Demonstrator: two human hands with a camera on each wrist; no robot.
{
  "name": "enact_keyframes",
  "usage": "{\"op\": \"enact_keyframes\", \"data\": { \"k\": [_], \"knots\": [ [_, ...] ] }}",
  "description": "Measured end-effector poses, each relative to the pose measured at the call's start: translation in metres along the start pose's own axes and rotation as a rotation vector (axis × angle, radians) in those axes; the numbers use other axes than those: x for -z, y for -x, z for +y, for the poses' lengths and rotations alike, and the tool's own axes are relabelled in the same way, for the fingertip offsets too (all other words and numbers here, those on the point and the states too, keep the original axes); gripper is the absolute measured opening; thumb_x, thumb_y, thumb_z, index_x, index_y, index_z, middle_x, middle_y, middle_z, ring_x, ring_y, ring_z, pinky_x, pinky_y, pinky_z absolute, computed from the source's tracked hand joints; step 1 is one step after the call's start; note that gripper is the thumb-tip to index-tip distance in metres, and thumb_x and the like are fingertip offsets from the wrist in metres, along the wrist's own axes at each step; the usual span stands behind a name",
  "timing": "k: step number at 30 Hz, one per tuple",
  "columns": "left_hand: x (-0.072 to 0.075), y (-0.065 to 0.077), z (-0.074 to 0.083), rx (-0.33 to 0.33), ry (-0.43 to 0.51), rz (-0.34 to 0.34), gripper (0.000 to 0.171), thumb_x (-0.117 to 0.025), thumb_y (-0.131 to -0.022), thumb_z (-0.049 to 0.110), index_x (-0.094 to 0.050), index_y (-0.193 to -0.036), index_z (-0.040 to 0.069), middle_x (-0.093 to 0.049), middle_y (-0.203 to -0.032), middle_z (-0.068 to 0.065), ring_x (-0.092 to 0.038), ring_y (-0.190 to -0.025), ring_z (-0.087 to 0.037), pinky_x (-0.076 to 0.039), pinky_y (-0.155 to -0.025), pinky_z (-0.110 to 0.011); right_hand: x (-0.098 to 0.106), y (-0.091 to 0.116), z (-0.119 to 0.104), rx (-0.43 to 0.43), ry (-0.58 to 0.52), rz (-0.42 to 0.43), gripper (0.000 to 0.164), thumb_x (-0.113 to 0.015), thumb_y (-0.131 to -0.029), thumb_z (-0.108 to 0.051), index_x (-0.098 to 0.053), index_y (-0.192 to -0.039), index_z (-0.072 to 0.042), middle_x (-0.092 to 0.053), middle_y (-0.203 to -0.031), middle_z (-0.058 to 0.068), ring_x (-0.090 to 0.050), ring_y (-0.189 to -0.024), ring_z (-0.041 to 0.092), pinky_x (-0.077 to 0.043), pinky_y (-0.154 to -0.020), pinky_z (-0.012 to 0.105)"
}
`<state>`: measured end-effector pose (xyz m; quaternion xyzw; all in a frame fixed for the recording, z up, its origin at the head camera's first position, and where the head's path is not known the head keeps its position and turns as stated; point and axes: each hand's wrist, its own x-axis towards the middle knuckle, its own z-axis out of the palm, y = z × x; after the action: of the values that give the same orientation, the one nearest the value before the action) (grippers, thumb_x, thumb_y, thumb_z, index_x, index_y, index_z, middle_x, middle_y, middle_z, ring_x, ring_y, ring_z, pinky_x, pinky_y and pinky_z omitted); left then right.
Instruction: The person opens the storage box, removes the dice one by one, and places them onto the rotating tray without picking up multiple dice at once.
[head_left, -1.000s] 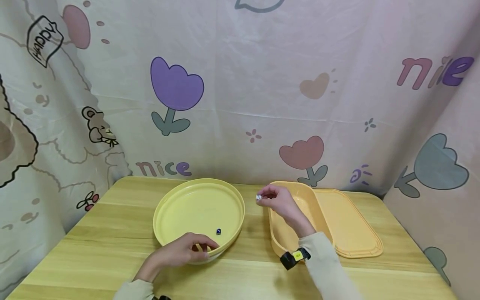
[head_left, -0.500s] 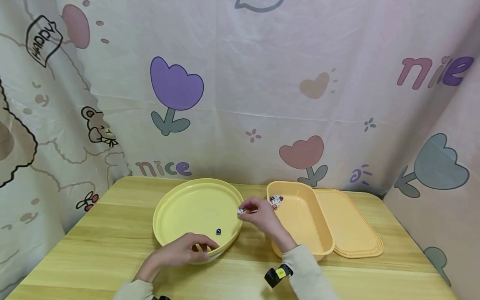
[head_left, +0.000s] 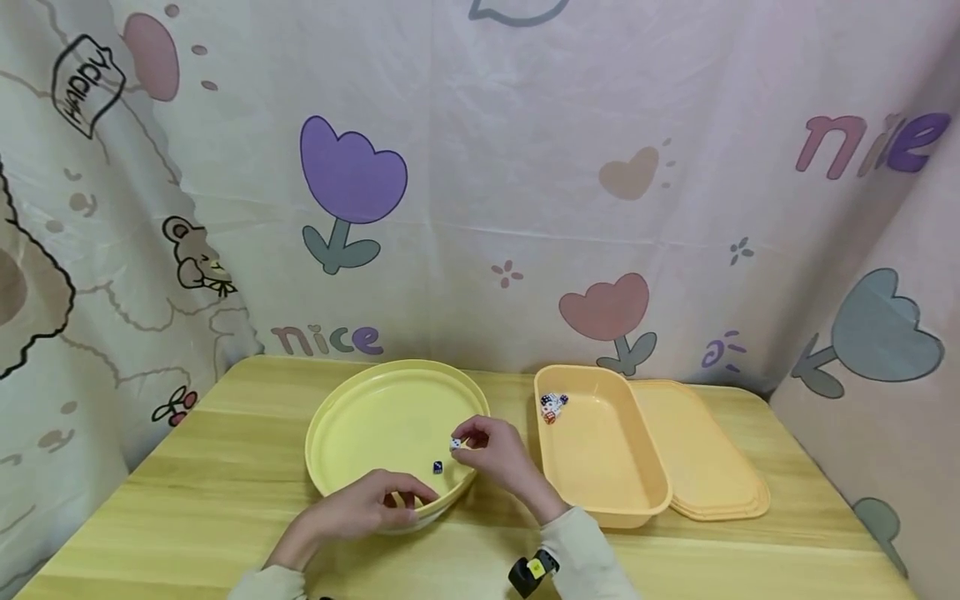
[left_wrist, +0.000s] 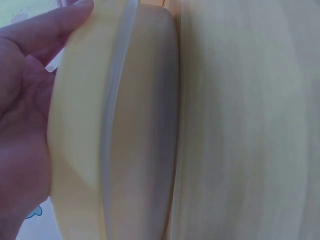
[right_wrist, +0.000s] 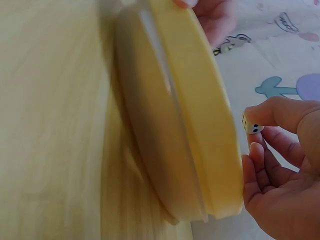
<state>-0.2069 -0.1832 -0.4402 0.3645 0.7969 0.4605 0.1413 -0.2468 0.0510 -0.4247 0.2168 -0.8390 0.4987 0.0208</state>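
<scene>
My right hand [head_left: 497, 457] pinches a white die [head_left: 455, 444] with dark pips between thumb and fingertips, over the right part of a round yellow tray [head_left: 375, 417]. The right wrist view shows this white die [right_wrist: 252, 123] close up, near the tray's rim. A dark blue die [head_left: 437, 467] lies on the tray, just left of the white one. At the tray's front rim, my left hand [head_left: 367, 502] grips the edge, fingers over the inside and thumb outside. In the left wrist view, that hand [left_wrist: 30, 100] holds the yellow side wall [left_wrist: 80, 110].
An orange rectangular box [head_left: 600, 450] stands to the right, with several white, blue and red dice [head_left: 551, 406] in its far left corner. Its flat orange lid [head_left: 705, 450] lies beside it on the wooden table [head_left: 210, 467]. A printed curtain [head_left: 480, 167] hangs behind.
My right hand has carried the white die leftward and nearer, from beside the orange box to over the yellow tray. The left hand keeps its place on the rim.
</scene>
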Motion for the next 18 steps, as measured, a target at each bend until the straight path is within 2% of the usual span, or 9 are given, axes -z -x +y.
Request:
{"op": "enact_keyframes", "data": {
  "k": [5,18],
  "knots": [
    [0.0022,-0.0025,0.0018,0.012,-0.002,0.004,0.024,-0.063,-0.093,0.015,-0.068,-0.115,0.008,-0.065,-0.100,0.005,-0.057,-0.085,-0.007,-0.048,-0.073,-0.027,-0.0002,-0.0009,-0.0008,0.012,0.020,0.025,0.012,-0.076,-0.079,-0.009,-0.070,-0.089,-0.005,-0.061,-0.081,-0.003,-0.052,-0.074,0.010,-0.046,-0.068,0.024],
    [0.0015,-0.0010,0.0011,-0.002,0.041,-0.007,0.025,-0.064,-0.091,0.009,-0.066,-0.116,0.002,-0.065,-0.095,0.002,-0.056,-0.080,-0.006,-0.048,-0.068,-0.026,-0.0056,0.0023,0.0043,0.010,-0.044,0.063,0.013,-0.077,-0.078,-0.007,-0.070,-0.088,-0.004,-0.061,-0.080,-0.001,-0.051,-0.073,0.008,-0.045,-0.067,0.023]
  ]
}}
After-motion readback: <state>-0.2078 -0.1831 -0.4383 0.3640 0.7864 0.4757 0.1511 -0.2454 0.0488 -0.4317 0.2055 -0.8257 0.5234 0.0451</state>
